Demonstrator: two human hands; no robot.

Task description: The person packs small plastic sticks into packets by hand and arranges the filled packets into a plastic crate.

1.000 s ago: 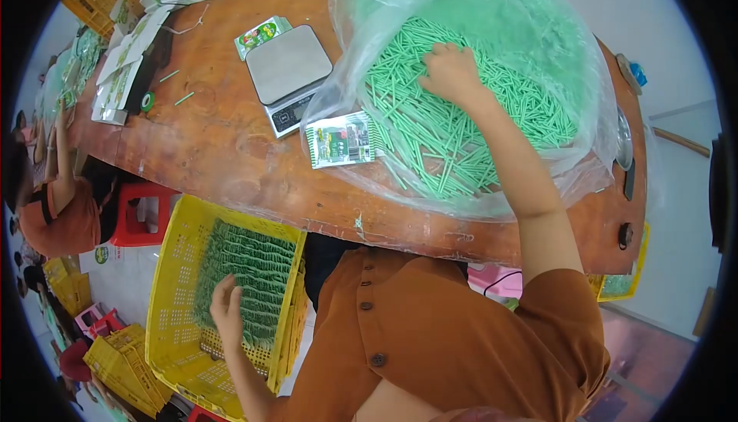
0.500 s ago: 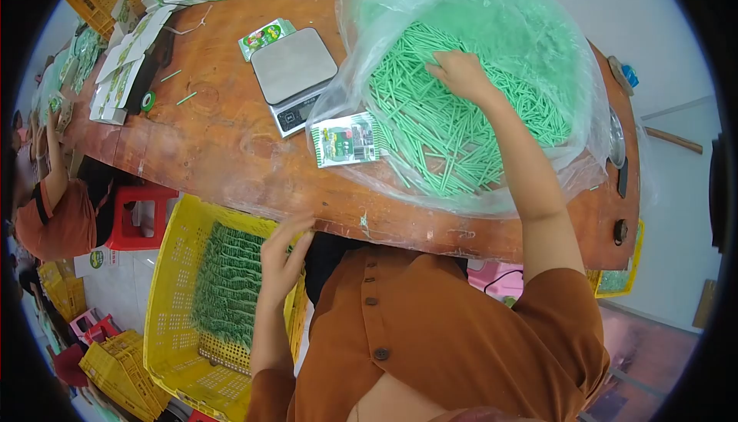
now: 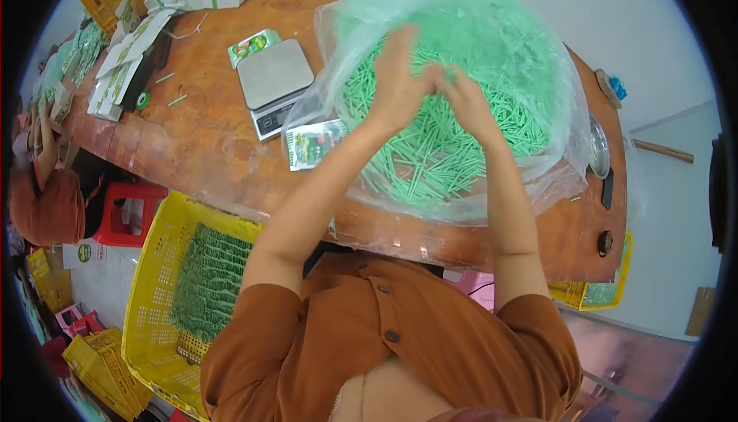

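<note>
A large clear plastic bag (image 3: 573, 157) lies open on the table, heaped with thin green sticks (image 3: 430, 164). Above the heap, my left hand (image 3: 396, 84) is blurred, with its fingers stretched upward and its thumb toward the right. My right hand (image 3: 467, 103) comes close to that thumb, its fingers bent together; whatever they may hold is smeared and hidden. Left of the bag lies a printed green-and-white packet (image 3: 314, 145), partly under the plastic. Beside it stands a digital scale (image 3: 275, 74) with a bare plate, and another packet (image 3: 250, 47) touches its far corner.
A yellow crate (image 3: 146, 322) with rows of green packets (image 3: 211, 276) stands below the table's left edge. White boxes (image 3: 127, 68), a green tape roll (image 3: 142, 100) and loose sticks lie at left. Another person (image 3: 46, 199) works near a red stool (image 3: 127, 211). A metal dish (image 3: 599, 145) sits at right.
My left hand has moved up from beside the table edge to over the sticks. My right hand has lifted slightly off the heap toward it. The view has shifted a little.
</note>
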